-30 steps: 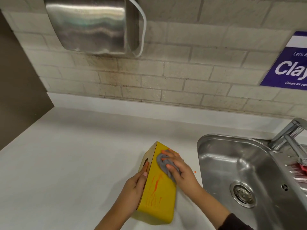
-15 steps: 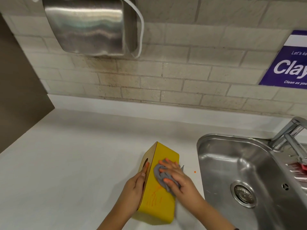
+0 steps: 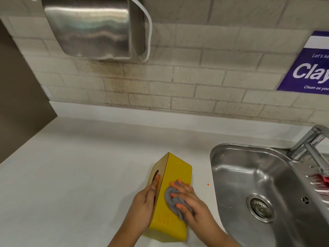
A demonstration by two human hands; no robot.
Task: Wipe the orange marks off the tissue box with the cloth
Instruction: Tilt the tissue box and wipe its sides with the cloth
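Observation:
A yellow tissue box [image 3: 175, 171] lies on its side on the white counter, its wooden slot face turned left. My left hand [image 3: 145, 202] grips that left face and steadies the box. My right hand [image 3: 191, 199] presses a crumpled grey cloth [image 3: 170, 199] flat on the box's upward yellow face, near its middle. Faint orange marks [image 3: 164, 219] remain on the yellow face just below the cloth, toward the near end.
A steel sink [image 3: 231, 175] with a drain sits right of the box, a tap [image 3: 309, 141] at its far right. A small orange speck [image 3: 208, 184] lies on the counter [image 3: 80, 175] between box and sink. A steel dispenser [image 3: 92, 27] hangs on the tiled wall.
My right hand has slid the cloth from the far end of the yellow face toward me, and the bright orange streaks have faded to faint smears. My left hand kept its hold.

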